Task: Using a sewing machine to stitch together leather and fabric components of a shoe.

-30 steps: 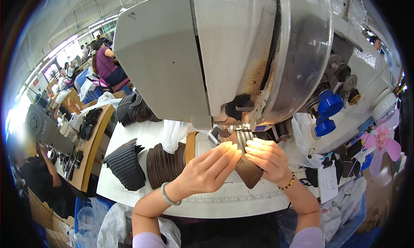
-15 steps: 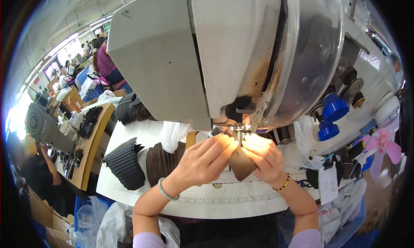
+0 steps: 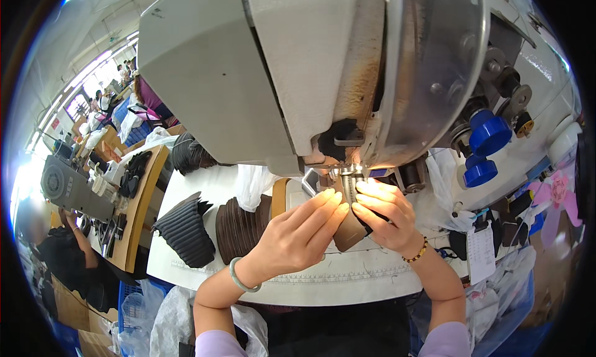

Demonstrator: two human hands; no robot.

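Brown, leather-like panel, one: just right of centre in the frame, its upper end at the lit metal presser-foot area, its lower corner pointing down the picture.

Left hand, centre: fingertips bunched and pinching the panel's left edge. Right hand, right of centre: fingers curled over the panel's right edge, gripping it; thumb hidden.

Sewing-machine head, grey: upper centre. Stack of dark brown pieces, left of the hands; black ribbed stack, further left.

Handling notes, as judged: light, even pressure from both sides; panel flat and square to the foot; fingertips beside the needle's path, never under it; no tugging.
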